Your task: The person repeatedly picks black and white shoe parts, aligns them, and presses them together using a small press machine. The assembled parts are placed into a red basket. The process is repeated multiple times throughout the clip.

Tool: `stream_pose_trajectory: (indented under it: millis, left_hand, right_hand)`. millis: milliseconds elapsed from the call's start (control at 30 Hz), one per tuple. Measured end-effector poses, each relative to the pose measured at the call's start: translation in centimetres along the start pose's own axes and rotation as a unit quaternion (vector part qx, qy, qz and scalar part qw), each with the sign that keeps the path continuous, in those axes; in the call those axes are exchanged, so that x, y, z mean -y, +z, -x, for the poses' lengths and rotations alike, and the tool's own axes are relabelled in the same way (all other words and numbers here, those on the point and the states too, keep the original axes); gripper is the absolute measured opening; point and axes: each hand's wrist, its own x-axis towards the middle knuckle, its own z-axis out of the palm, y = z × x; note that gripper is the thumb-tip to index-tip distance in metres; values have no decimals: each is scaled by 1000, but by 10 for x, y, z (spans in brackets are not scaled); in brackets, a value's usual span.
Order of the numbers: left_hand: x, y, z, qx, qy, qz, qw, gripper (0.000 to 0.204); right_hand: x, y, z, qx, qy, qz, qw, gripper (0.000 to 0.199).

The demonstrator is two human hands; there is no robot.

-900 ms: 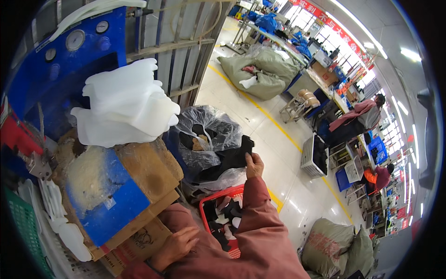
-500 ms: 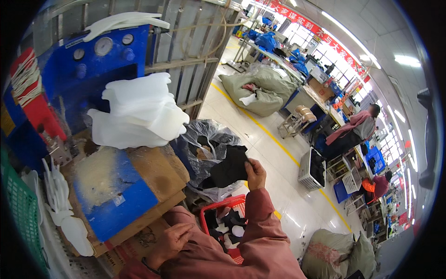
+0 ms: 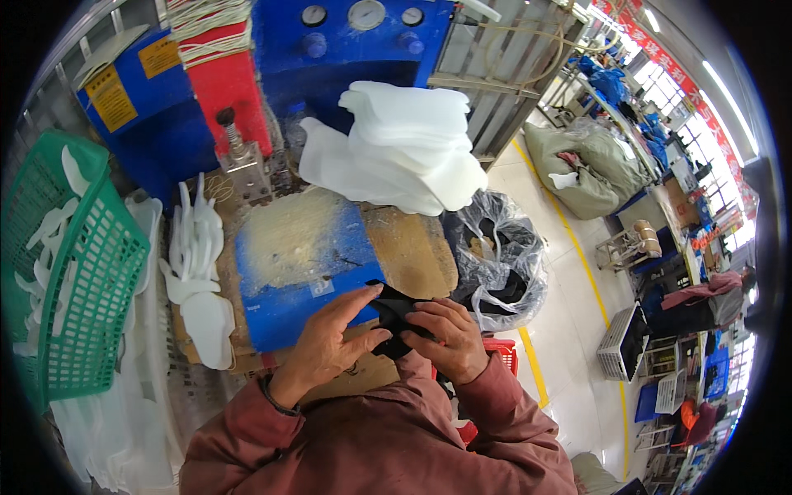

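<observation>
A black piece of fabric (image 3: 393,308), bent and partly covered by fingers, lies between my two hands in front of my body. My right hand (image 3: 450,338) grips it from the right with curled fingers. On its left edge is my left hand (image 3: 330,342), the thumb and index finger spread apart and their tips at the fabric. Just beyond the hands is a cardboard-covered work surface with a blue sheet (image 3: 272,318), dusted with pale powder. A stack of white foot-shaped sheets (image 3: 396,157) stands at its far right.
White cut pieces (image 3: 206,322) lie left of the blue sheet, beside a green basket (image 3: 103,289). A clear plastic bag (image 3: 524,289) with dark pieces stands at the right, above a red basket (image 3: 502,353). A blue machine (image 3: 355,58) with gauges rises behind.
My right hand has brought the black fabric from beside the plastic bag to in front of my body. My left hand has risen from my lap to meet it. The view has swung left.
</observation>
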Motion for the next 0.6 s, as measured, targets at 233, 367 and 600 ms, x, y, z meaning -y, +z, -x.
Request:
stream_pose_trajectory:
  millis: [233,367,600]
  left_hand:
    - [21,-19,15,70,-52,33,996,68]
    - [21,-15,15,51,4,-36,998,69]
    - [27,-15,14,84,-76,122,986,63]
  right_hand:
    - [-1,21,-6,-44,15,-38,998,36]
    - [3,32,-7,-79,30,-69,994,38]
    - [11,37,-5,-96,105,-150,978,27]
